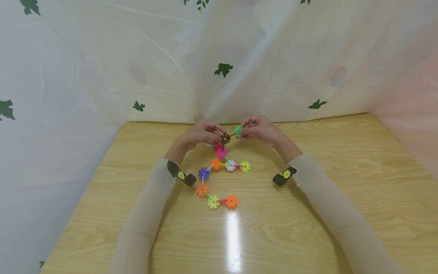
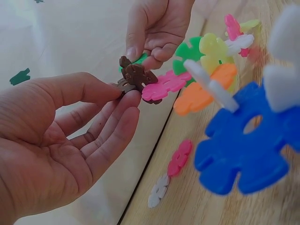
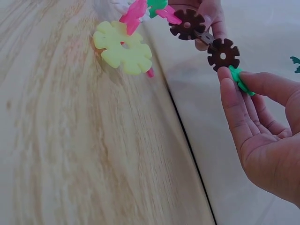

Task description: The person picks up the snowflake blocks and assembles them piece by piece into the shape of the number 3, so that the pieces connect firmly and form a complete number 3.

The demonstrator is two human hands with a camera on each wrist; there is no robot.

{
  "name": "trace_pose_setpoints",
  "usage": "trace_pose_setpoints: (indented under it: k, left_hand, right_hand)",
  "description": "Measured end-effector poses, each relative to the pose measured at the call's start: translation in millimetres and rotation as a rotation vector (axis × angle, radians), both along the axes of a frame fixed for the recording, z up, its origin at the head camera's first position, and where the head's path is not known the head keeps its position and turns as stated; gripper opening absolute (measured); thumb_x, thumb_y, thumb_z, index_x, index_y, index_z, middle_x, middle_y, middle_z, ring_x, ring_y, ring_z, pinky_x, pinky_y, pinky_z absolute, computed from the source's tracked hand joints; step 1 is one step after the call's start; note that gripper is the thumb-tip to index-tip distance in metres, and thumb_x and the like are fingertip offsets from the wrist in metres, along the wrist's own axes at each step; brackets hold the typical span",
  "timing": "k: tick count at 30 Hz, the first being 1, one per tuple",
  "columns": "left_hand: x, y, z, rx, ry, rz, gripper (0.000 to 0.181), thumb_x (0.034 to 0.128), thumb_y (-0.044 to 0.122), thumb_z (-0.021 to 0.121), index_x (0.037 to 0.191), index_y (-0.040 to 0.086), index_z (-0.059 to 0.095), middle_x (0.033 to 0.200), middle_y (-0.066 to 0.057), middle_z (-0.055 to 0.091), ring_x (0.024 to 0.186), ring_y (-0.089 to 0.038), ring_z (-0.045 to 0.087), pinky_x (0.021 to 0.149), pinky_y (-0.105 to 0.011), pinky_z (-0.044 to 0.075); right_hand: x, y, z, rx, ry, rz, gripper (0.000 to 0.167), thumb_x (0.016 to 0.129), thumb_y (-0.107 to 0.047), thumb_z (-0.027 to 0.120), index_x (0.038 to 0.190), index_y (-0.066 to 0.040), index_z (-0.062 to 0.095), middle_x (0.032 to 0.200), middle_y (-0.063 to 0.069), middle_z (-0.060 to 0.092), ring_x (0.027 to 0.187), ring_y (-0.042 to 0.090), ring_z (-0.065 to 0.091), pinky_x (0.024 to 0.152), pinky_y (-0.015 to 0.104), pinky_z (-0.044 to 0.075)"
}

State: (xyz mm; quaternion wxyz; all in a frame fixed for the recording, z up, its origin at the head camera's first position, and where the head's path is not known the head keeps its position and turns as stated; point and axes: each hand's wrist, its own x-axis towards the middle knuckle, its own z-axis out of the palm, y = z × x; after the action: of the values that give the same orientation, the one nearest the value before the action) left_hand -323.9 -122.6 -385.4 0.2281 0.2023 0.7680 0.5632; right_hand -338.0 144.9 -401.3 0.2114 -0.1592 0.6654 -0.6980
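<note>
My left hand (image 1: 205, 133) pinches a brown notched disc (image 2: 136, 77) between thumb and fingertips. Joined to it are a pink disc (image 1: 221, 152) and a further brown disc (image 3: 223, 55). My right hand (image 1: 259, 129) pinches a green disc (image 1: 238, 131) that meets the outer brown disc. From the pink disc a chain of interlocking discs runs toward me: an orange disc (image 1: 216, 164), a white disc (image 1: 230, 165), a blue disc (image 1: 203, 174) and several others. Orange (image 1: 231, 201) and yellow-green (image 1: 213, 202) discs form its near end.
A loose-looking pink disc (image 2: 180, 158) and a white disc (image 2: 159, 191) lie by the left hand on the wooden table (image 1: 291, 228). A pale curtain (image 1: 164, 76) with leaf prints hangs along the table's back edge.
</note>
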Motion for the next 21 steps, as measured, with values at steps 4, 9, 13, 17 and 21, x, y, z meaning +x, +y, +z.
trace_pose_setpoints:
  k: [4, 9, 13, 17, 21]
  left_hand:
    - [-0.3, 0.7, 0.0, 0.000, -0.001, -0.006, 0.033, 0.0914, -0.002, 0.062, 0.124, -0.005, 0.064, 0.087, -0.001, 0.070, 0.077, -0.016, 0.072, 0.081, -0.042, 0.063]
    - [0.1, 1.1, 0.2, 0.003, -0.009, -0.004, 0.033, 0.0923, -0.003, 0.061, 0.125, -0.006, 0.064, 0.087, -0.001, 0.070, 0.077, -0.016, 0.071, 0.081, -0.042, 0.063]
    - [0.6, 1.4, 0.4, 0.010, -0.012, 0.000, 0.032, 0.0923, -0.003, 0.062, 0.124, -0.006, 0.064, 0.088, -0.001, 0.070, 0.077, -0.016, 0.071, 0.079, -0.040, 0.063]
    - [1.1, 2.4, 0.6, 0.029, -0.021, 0.009, 0.029, 0.0935, -0.002, 0.065, 0.122, -0.007, 0.064, 0.087, -0.001, 0.072, 0.075, -0.016, 0.072, 0.078, -0.040, 0.064]
    - [2.5, 3.9, 1.6, 0.030, -0.028, 0.038, 0.028, 0.0938, 0.001, 0.069, 0.120, -0.007, 0.065, 0.088, 0.001, 0.074, 0.075, -0.016, 0.073, 0.078, -0.040, 0.064]
  right_hand:
    - [-0.6, -0.5, -1.7, 0.002, -0.003, -0.001, 0.012, 0.095, 0.007, 0.063, 0.103, 0.000, 0.057, 0.089, 0.003, 0.076, 0.083, 0.017, 0.076, 0.083, 0.034, 0.064]
    - [-1.8, 0.3, -5.1, 0.067, 0.041, -0.014, 0.011, 0.096, 0.001, 0.066, 0.104, -0.002, 0.059, 0.089, 0.000, 0.075, 0.084, 0.016, 0.075, 0.086, 0.037, 0.063]
    - [-1.6, -0.4, -5.2, 0.074, 0.048, -0.036, 0.010, 0.095, 0.000, 0.068, 0.102, -0.003, 0.061, 0.088, 0.000, 0.074, 0.084, 0.017, 0.074, 0.087, 0.038, 0.063]
    - [-0.8, -2.5, -3.1, 0.038, 0.020, -0.059, 0.010, 0.094, 0.002, 0.068, 0.100, -0.002, 0.061, 0.087, 0.001, 0.075, 0.081, 0.016, 0.074, 0.086, 0.037, 0.063]
    - [1.2, -4.6, 0.1, 0.017, 0.010, -0.065, 0.009, 0.094, 0.003, 0.068, 0.099, -0.002, 0.062, 0.087, 0.002, 0.075, 0.079, 0.015, 0.074, 0.087, 0.038, 0.063]
